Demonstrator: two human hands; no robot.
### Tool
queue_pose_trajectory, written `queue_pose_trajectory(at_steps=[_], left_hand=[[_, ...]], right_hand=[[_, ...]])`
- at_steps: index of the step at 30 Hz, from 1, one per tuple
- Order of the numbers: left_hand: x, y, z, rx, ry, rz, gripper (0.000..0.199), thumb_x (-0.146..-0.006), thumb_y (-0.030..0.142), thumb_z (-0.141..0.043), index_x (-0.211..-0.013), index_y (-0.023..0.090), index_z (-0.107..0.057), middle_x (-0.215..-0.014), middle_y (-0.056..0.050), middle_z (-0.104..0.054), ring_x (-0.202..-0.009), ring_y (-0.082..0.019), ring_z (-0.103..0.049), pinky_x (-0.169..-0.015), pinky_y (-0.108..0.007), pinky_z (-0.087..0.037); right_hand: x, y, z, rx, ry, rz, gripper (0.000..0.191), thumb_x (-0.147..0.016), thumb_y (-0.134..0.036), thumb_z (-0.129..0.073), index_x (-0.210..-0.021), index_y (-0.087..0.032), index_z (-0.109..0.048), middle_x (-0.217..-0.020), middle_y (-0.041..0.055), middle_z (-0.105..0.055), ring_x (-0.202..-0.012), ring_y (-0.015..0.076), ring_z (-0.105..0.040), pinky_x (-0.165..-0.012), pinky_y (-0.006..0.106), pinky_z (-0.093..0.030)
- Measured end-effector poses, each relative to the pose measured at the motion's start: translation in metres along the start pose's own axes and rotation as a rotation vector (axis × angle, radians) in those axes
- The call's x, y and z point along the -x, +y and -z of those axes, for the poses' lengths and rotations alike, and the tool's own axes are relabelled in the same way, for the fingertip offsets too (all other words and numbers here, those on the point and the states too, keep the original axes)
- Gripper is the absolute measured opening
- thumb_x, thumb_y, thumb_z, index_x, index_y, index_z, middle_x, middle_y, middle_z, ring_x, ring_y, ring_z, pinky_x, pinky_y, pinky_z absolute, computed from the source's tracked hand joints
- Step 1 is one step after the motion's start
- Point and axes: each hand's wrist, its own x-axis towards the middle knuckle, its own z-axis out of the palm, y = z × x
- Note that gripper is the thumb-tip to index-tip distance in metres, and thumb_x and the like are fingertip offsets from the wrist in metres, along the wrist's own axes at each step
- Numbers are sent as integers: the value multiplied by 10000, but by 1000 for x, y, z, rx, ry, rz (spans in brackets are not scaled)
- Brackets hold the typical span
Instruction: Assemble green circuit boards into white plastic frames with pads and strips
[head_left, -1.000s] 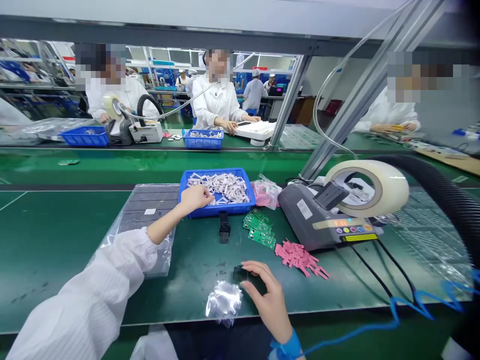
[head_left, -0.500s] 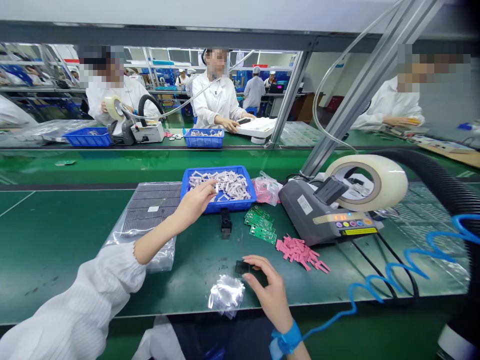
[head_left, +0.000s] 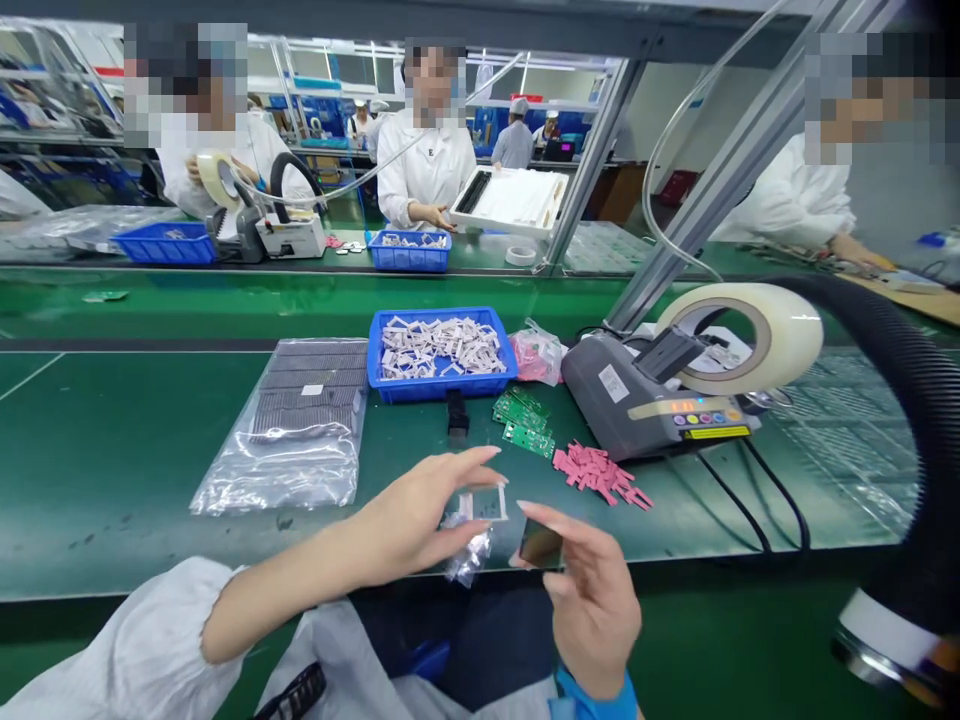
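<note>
So both hands are busy, one part each. Left hand (head_left: 397, 515) has a small white frame (head_left: 502, 502) pinched between thumb and fingers, and the right hand (head_left: 596, 590) grips a thin dark panel (head_left: 541, 545) by its edges. The panel sits at about 4 o'clock from the frame, near it but not touching, both up over the front edge of the bench (head_left: 97, 480).

My read is that the step in hand is holding and lining up the two parts. Any closer work from here would call for squaring the edges up first, with a light grip at the rims. The frame's sides look skinny, so I'd guess they'd flex if squeezed. I can't tell which face of the panel matters.

Crumpled clear plastic (head_left: 469, 560) is at about 7 o'clock from the frame. From the hands, the blue tray (head_left: 442, 390) of white pieces (head_left: 465, 345) is at 11, green circuit boards (head_left: 527, 438) at 12, and the pink pieces (head_left: 600, 472) at 2, in front of the tape dispenser (head_left: 622, 410).
</note>
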Motion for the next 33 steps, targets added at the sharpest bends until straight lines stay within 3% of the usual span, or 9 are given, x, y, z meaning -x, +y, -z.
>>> queue_pose_trajectory(at_steps=[3, 7, 10, 14, 18, 23, 27, 33], left_hand=[[12, 12, 0, 110, -64, 19, 715, -873, 199, -545, -1440, 305, -124, -1211, -104, -655, -1117, -235, -616, -937, -394, -505], [26, 21, -4, 166, 79, 0, 731, -861, 201, -576, -1444, 334, -157, -1177, -100, -676, -1068, -212, -649, -917, -343, -529], [34, 24, -8, 157, 222, -53, 769, -843, 234, -619, -1453, 319, -158, -1153, -121, -692, -1019, -212, -676, -892, -326, -547], [42, 28, -7, 130, 310, -107, 879, -781, 192, -690, -1452, 370, -150, -1158, -91, -700, -942, -214, -707, -833, -302, -576], [46, 31, -7, 126, 330, -170, 909, -782, 156, -686, -1462, 358, -117, -1198, -77, -681, -983, -212, -691, -859, -299, -565], [48, 33, -8, 112, 267, -177, 899, -810, 109, -645, -1464, 347, -76, -1223, -87, -661, -1037, -192, -664, -879, -277, -554], [48, 35, -9, 145, 333, -143, 956, -760, 138, -708, -1455, 374, -96, -1203, -55, -679, -1017, -186, -676, -883, -273, -555], [57, 36, -23, 338, 435, -77, 940, -708, 75, -740, -1428, 389, -223, -1258, -15, -648, -1037, -170, -669, -936, -266, -531]], right_hand=[[-2, -21, 0, 99, -129, 98, 281, -845, -398, -608, -1063, -226, -565, -934, 78, -718, -609, 148, -672, -542, 252, -563], [0, -29, 0, 125, -134, 64, 289, -845, -423, -588, -1057, -228, -580, -767, 32, -689, -530, 125, -637, -506, 222, -552], [2, -34, 1, 120, -175, 54, 283, -851, -429, -581, -1059, -236, -582, -842, 58, -676, -649, 150, -642, -480, 234, -527], [-3, -46, 3, 363, -243, 134, 251, -842, -371, -621, -1064, -254, -608, -996, 99, -655, -840, 210, -633, -584, 306, -537], [-6, -55, 3, 428, -273, 163, 272, -836, -375, -625, -1087, -273, -613, -1028, 97, -639, -843, 213, -626, -675, 354, -544], [-2, -57, -1, 426, -282, 165, 334, -834, -372, -630, -1159, -301, -606, -1083, 83, -635, -808, 197, -623, -681, 351, -542], [-2, -58, 3, 447, -354, 140, 477, -859, -474, -547, -1297, -289, -514, -1141, 108, -623, -973, 251, -621, -733, 378, -549], [-6, -62, 6, 460, -423, 171, 306, -888, -322, -565, -1188, -260, -578, -1058, 89, -661, -918, 225, -638, -741, 354, -548]])
